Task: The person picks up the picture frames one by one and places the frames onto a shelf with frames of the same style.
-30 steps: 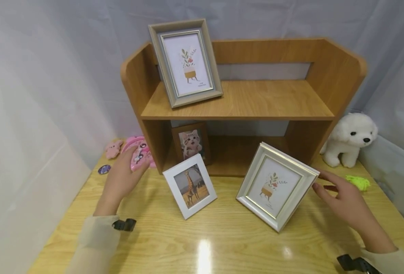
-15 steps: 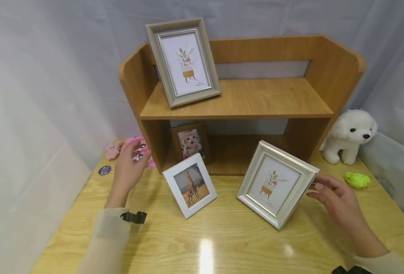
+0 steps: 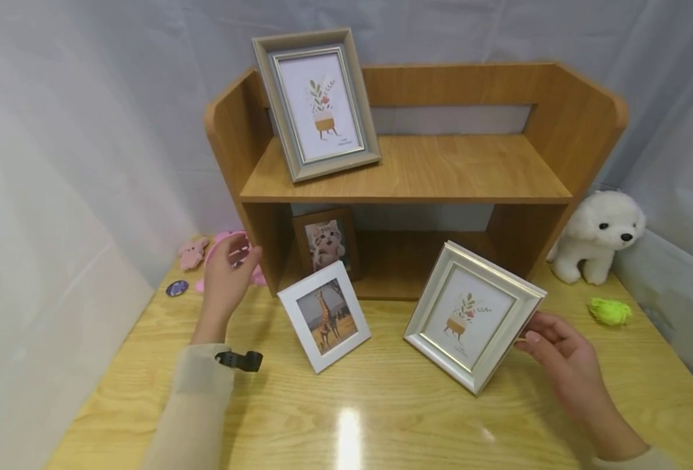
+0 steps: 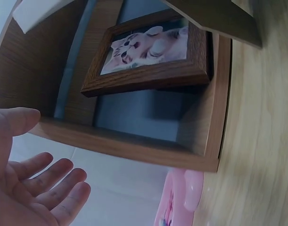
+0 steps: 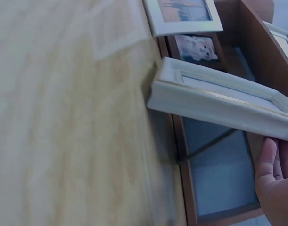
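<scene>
My left hand (image 3: 225,282) hovers beside the left wall of the wooden desk shelf (image 3: 417,199), holding nothing. In the left wrist view its fingers (image 4: 56,188) and thumb are spread apart. At the right edge of a cream picture frame (image 3: 429,336), my right hand (image 3: 572,372) has its fingertips partly hidden behind the frame; whether they touch it is unclear. This frame stands tilted in front of the shelf. Left of it is a white picture frame (image 3: 293,301) with a giraffe photo. A brown picture frame (image 3: 351,251) with a kitten photo stands in the lower compartment.
A larger grey-beige picture frame (image 3: 365,104) leans on the upper shelf at left. Behind my left hand lie a pink toy (image 3: 256,277), a small pink plush (image 3: 192,253) and a purple disc (image 3: 177,288). A white plush dog (image 3: 599,235) and a yellow-green fuzzy thing (image 3: 611,311) are at right.
My left hand has shifted right, towards the shelf wall, off the pink toy. My right hand has moved slightly left and down along the cream frame's edge. The frames stay in place.
</scene>
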The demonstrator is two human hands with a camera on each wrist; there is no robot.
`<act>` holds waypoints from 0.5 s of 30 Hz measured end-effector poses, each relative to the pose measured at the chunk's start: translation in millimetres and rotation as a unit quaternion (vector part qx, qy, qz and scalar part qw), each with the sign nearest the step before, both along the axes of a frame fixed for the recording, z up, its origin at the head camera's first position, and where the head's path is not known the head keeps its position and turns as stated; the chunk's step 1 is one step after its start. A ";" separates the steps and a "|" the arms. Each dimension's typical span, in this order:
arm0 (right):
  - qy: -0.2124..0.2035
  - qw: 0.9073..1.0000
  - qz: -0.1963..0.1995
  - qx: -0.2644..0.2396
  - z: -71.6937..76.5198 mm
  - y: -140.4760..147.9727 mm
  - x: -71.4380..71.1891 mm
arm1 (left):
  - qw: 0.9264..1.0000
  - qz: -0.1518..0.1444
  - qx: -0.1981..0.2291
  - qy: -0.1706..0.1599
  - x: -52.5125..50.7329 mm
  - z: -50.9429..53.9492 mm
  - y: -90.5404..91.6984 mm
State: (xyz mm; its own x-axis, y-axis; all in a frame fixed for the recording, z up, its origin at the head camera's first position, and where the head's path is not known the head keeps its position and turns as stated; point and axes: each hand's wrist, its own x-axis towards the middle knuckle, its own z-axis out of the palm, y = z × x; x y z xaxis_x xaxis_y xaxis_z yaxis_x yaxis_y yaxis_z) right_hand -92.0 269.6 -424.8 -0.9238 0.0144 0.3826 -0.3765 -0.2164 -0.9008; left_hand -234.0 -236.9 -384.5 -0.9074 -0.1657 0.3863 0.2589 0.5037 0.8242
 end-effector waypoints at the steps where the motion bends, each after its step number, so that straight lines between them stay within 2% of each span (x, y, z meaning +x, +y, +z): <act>1: -0.007 1.000 -0.013 0.015 -1.1 -1.2 0.4 | 1.000 0.003 0.005 -0.002 -0.5 0.6 0.9; 4: -0.031 0.997 -0.042 0.050 -5.2 -4.5 1.1 | 1.000 0.009 0.024 -0.016 -2.1 1.0 4.3; 8: -0.062 0.994 -0.052 0.070 -10.2 -7.9 2.4 | 0.998 0.020 0.043 -0.031 -6.1 -2.4 8.2; 11: -0.072 0.993 -0.054 0.073 -12.1 -9.3 3.0 | 0.998 0.032 0.050 -0.016 -9.1 -5.9 11.2; 15: -0.077 0.994 -0.043 0.060 -13.5 -10.4 2.4 | 0.997 0.045 0.057 0.019 -10.2 -9.0 14.2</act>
